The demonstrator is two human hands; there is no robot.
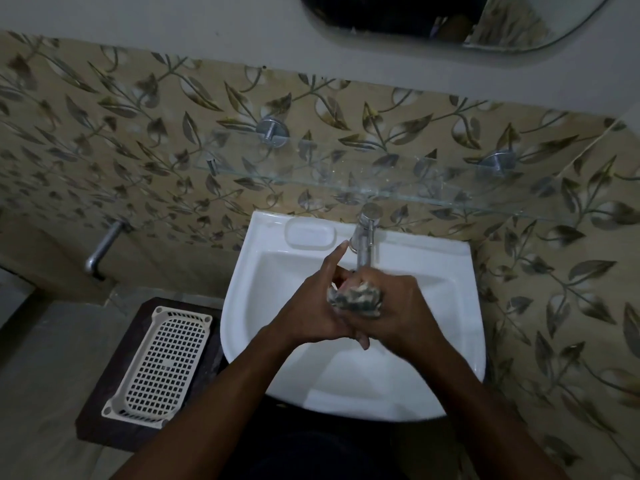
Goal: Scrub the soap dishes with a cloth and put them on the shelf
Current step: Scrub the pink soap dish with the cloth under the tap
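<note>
Below me is a white basin (460, 306), fixed against a wall tiled in a beige leaf pattern (138, 140). A chrome tap (365, 233) stands at the back of its rim, the spout reaching forward over the bowl. To my left a second, darker tap (104, 247) juts from the wall lower down. Beside the basin on that side sits a cream plastic basket (159, 365) with a grid of small holes, resting on a dark brown board (104, 427). Above the tiles the wall is plain, and a rounded mirror (554, 22) hangs there; its reflection is too dark for me to read.
</note>
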